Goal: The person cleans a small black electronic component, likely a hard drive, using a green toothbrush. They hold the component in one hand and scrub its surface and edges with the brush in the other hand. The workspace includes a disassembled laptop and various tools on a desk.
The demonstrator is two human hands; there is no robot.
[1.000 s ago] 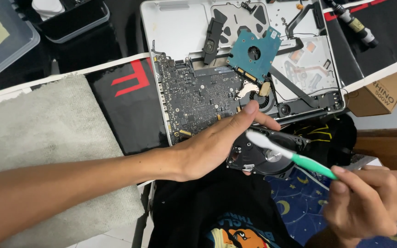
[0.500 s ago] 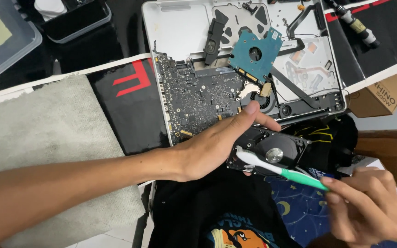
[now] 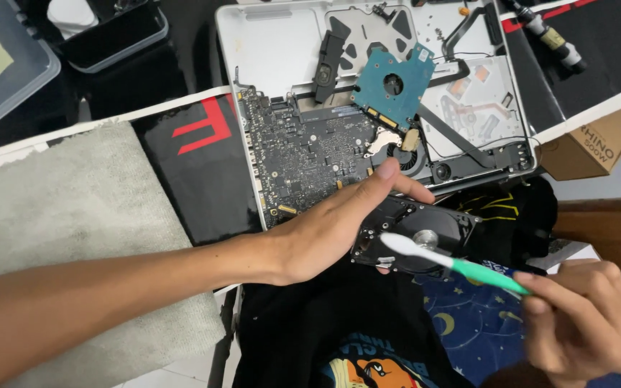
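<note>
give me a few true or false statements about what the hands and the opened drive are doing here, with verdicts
1. The left hand holds the opened hard drive by its edge. True.
2. The right hand grips a metal screwdriver. False: it holds a toothbrush with a green handle and a white head.
3. The brush head lies over the drive beside its round silver hub. True.
4. The blue-green circuit board is fixed to the drive in the hand. False: it lies apart, on the open white laptop shell.
5. A grey towel lies under the left forearm. True.
6. The drive rests flat on the towel. False: it is held up over black cloth.
</note>
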